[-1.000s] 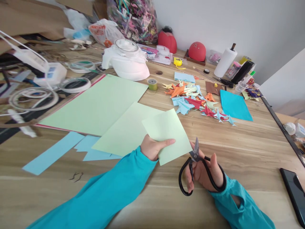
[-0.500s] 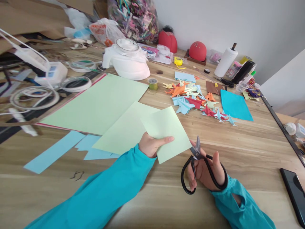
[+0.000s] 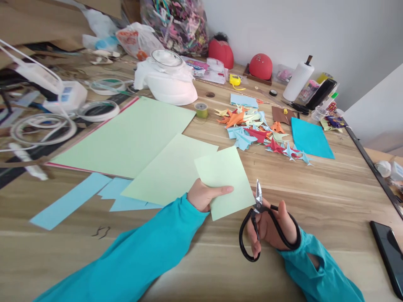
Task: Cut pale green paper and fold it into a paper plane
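Note:
My left hand [image 3: 206, 195] pinches a small pale green paper square [image 3: 225, 178] at its lower left edge and holds it just above the wooden table [image 3: 315, 188]. My right hand [image 3: 272, 228] grips black scissors [image 3: 262, 224] through the loop handles, the short blades pointing up close to the paper's right corner. Both arms wear teal sleeves. A larger pale green sheet [image 3: 166, 170] lies flat beside my left hand.
A big green sheet [image 3: 126, 138] and light blue strips [image 3: 72, 199] lie to the left. Several folded paper shapes [image 3: 255, 132] and a teal sheet [image 3: 310, 138] sit beyond. A phone [image 3: 388, 251] lies at the right edge. Tape rolls, a white bowl-like object and clutter fill the back.
The small green square has dropped slightly and shifted right with my left hand. The scissors stayed near its right corner, their blades tilting a little more upright.

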